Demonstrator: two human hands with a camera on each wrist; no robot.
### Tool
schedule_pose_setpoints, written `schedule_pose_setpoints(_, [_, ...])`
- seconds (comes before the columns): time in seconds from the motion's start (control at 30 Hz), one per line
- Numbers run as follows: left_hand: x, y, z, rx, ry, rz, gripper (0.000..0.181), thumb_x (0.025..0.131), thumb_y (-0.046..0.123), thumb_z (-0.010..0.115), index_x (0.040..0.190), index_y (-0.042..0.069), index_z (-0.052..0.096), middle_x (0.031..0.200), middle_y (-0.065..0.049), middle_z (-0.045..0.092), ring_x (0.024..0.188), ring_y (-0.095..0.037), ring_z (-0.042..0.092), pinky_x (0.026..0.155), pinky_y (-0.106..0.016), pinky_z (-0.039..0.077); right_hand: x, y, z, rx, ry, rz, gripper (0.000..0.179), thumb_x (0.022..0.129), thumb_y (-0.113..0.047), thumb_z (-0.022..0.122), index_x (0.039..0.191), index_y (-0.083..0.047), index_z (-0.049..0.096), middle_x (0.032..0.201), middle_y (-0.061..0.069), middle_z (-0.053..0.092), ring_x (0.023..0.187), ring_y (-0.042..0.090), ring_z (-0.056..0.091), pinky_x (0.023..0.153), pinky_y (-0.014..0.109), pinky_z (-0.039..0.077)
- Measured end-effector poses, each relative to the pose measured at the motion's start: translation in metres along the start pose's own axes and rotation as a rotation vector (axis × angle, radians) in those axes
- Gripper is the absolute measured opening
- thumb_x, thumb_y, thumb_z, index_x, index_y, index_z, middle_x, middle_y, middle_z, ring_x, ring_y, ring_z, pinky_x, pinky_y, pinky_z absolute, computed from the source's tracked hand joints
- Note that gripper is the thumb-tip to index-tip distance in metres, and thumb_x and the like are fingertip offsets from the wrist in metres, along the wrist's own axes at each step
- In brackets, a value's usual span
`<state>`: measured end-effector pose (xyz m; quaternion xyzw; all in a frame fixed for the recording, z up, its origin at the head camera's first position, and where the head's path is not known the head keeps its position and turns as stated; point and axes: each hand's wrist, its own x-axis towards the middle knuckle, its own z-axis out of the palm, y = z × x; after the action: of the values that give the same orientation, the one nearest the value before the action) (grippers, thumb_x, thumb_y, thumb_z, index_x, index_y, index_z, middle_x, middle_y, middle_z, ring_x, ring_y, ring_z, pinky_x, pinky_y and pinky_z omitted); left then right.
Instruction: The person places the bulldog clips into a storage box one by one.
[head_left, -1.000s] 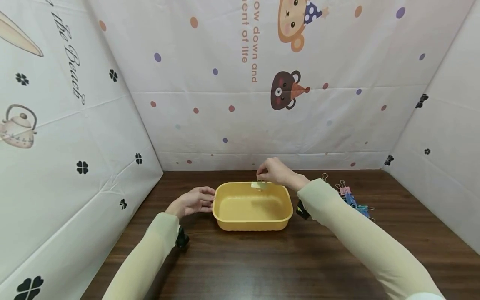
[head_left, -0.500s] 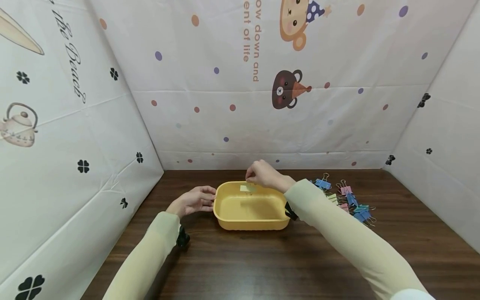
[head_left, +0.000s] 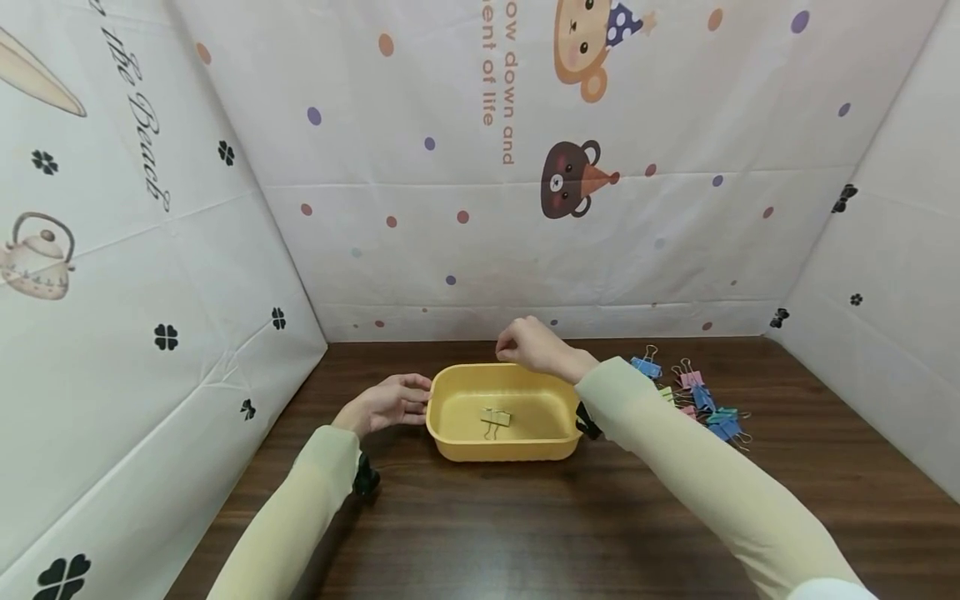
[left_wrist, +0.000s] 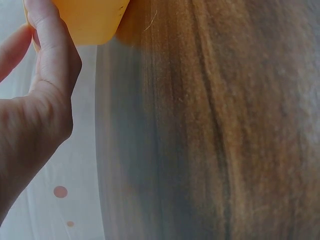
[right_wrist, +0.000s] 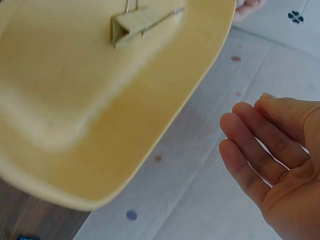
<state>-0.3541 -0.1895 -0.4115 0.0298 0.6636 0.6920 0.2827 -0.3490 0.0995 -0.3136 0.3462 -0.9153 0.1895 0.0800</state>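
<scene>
A yellow plastic basin (head_left: pixel 504 451) stands on the table in the head view. My left hand (head_left: pixel 386 404) touches its left end with relaxed fingers; in the left wrist view that hand (left_wrist: pixel 47 75) lies against the basin's outer wall (left_wrist: pixel 92 22). Inside the basin lies one pale yellow-green binder clip (head_left: pixel 496 417), its wire handles spread. My right hand (head_left: pixel 532 346) hovers above the far rim, holding nothing. The right wrist view shows this hand (right_wrist: pixel 280 155) beside the basin, fingers loosely bent and apart from the clip (right_wrist: pixel 132 25).
On the right of the brown wooden table (head_left: pixel 480 533) lies a cluster of blue, pink, green and teal binder clips (head_left: pixel 701 398), partly hidden by my right sleeve (head_left: pixel 690 450). A printed white sheet (head_left: pixel 420 258) rises behind the table and at both sides.
My right hand has carried the yellow-green binder clip left over the basin and let go; the clip now lies on the basin floor. My left hand has stayed at the basin's left end.
</scene>
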Motion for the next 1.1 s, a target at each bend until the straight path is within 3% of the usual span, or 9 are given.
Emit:
schedule_pose_setpoints(0.23, [0.001,-0.003,-0.002,0.016,-0.006,0.008,0.027,0.097,0.004,0.054,0.122,0.002,0.045,0.097,-0.008,0.060,0.082,-0.017,0.062,0.074,-0.032,0.059,-0.018,0.032,-0.019,0.029,0.038,0.075,0.010,0.089,-0.007,0.066,0.092,-0.003,0.075,0.091,0.012,0.074,0.078,0.021,0.069,0.072,0.035,0.057])
schedule_pose_setpoints(0.6, [0.001,-0.003,-0.002,0.020,-0.002,0.016,0.030,0.097,0.005,0.054,0.124,0.000,0.044,0.096,-0.008,0.060,0.081,-0.018,0.062,0.074,-0.032,0.059,-0.051,0.078,-0.043,0.019,0.053,0.235,0.020,0.093,-0.010,0.062,0.107,0.001,0.071,0.103,0.019,0.072,0.090,0.029,0.069,0.077,0.040,0.058])
schedule_pose_setpoints(1.1, [0.000,-0.003,0.002,0.008,0.013,0.013,0.031,0.097,0.004,0.053,0.125,-0.001,0.042,0.093,-0.008,0.060,0.078,-0.018,0.062,0.072,-0.032,0.059,-0.093,0.129,-0.043,-0.026,0.079,0.398,0.023,0.093,-0.008,0.059,0.107,0.010,0.066,0.104,0.028,0.067,0.092,0.039,0.065,0.079,0.050,0.054])
